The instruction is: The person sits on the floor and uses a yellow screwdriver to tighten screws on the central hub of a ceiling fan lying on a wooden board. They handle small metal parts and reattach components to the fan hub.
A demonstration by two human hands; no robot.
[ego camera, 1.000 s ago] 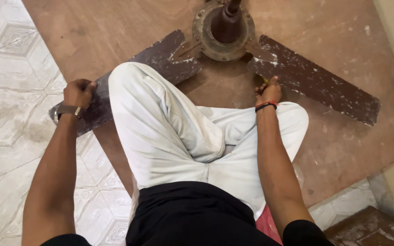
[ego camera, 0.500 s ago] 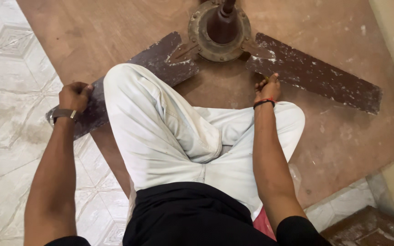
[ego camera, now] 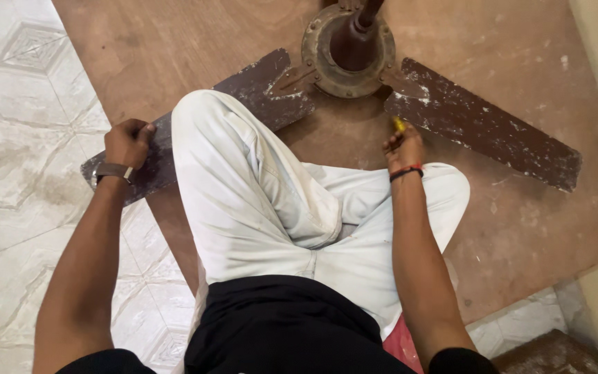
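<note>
Gripping fan blade [ego camera: 153,156] edge w/ left hand [ego camera: 127,142]; right hand [ego camera: 403,147] pinches small yellow tool [ego camera: 399,125].

Home floor: patterned tiles [ego camera: 15,138], dismantled ceiling fan [ego camera: 349,48].

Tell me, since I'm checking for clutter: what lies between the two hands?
In the head view, the person's raised knee in white trousers lies between the left hand and right hand, over the worn brown fan blade.
</note>
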